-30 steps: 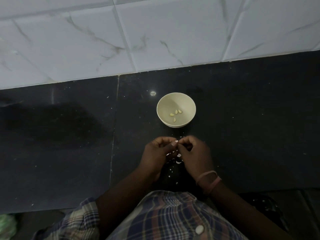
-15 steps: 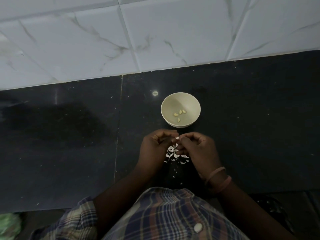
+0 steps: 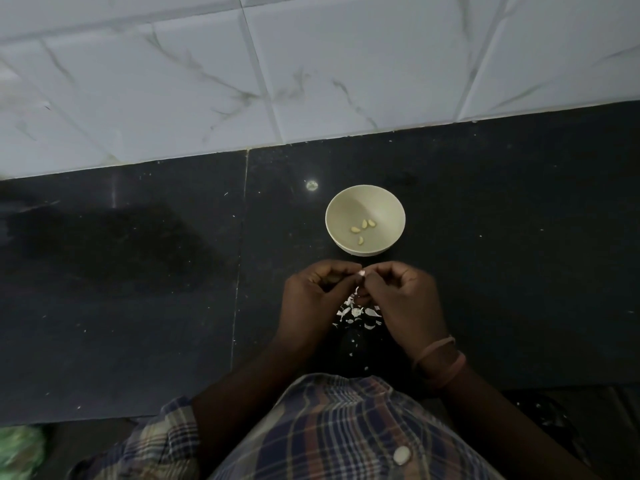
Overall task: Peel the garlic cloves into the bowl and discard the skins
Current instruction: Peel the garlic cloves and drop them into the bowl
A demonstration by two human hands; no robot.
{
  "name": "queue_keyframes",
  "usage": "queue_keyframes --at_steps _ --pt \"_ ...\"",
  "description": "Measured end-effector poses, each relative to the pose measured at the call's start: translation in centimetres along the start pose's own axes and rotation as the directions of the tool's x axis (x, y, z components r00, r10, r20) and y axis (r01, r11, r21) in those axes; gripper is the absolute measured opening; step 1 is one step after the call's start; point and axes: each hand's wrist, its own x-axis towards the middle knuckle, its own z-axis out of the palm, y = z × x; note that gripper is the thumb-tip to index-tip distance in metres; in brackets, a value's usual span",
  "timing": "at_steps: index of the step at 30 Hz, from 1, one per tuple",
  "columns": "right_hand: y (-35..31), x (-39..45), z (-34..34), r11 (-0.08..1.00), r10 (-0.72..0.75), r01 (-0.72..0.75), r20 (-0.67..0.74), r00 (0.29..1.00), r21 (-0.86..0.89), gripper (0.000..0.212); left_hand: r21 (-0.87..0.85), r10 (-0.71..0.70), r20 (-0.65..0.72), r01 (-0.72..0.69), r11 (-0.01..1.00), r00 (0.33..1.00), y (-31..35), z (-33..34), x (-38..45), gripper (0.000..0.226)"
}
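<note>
Lighting is pretty dim here, so the clove (image 3: 361, 274) is hard to make out: only a pale sliver shows where the fingertips of both hands meet, the rest is buried behind the fingers. Can't tell how much skin is on it. The lower right corner is murky too, some pale flecks on the dark floor area there, no idea what exactly. A blurry green thing (image 3: 19, 448) is cut off at the bottom left edge.

Left hand (image 3: 313, 296) and right hand (image 3: 403, 299) are side by side just above the counter (image 3: 138, 289), knuckles up, fingers curled in. Both are pinching that clove between them, tips nearly touching. The right wrist has two pinkish bands (image 3: 438, 358). Forearms come in from the bottom of the view over a plaid shirt (image 3: 332, 431).

Right under the hands, in the gap between them, there's a little pile of white skins (image 3: 356, 313) on the counter, with a few bits trailing toward the person's body.

The bowl (image 3: 391, 209) sits just past the hands, near but not touching them, with four peeled cloves (image 3: 362, 228) in the bottom. Behind it is a white tiled wall (image 3: 311, 71) meeting the counter's back edge. Lots of bare dark counter to the left and right of the bowl, with a seam (image 3: 239, 271) running front to back left of the hands.
</note>
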Motion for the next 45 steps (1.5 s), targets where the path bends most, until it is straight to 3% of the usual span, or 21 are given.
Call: queue_keyframes --at_steps 6,14,26,45 --pt "-0.1 0.2 -0.3 0.998 -0.036 0.038 0.039 0.999 -0.054 0.006 -0.047 -0.012 0.009 0.013 0.999 1.0 0.0 -0.2 -0.1 0.019" --pt "0.3 0.2 0.4 0.992 -0.086 0.082 -0.033 0.996 -0.093 0.009 -0.058 0.012 -0.018 -0.013 0.998 1.0 0.5 0.3 -0.3 0.018" --pt "-0.8 -0.4 0.9 0.984 -0.167 0.165 -0.021 0.986 -0.069 0.019 -0.189 0.017 -0.05 -0.026 0.982 0.999 1.2 0.4 -0.6 0.016" --pt "0.4 -0.1 1.2 0.973 -0.167 0.152 -0.072 0.983 -0.176 0.018 -0.163 -0.026 -0.035 0.02 0.986 0.999 -0.5 1.0 -0.4 0.015"
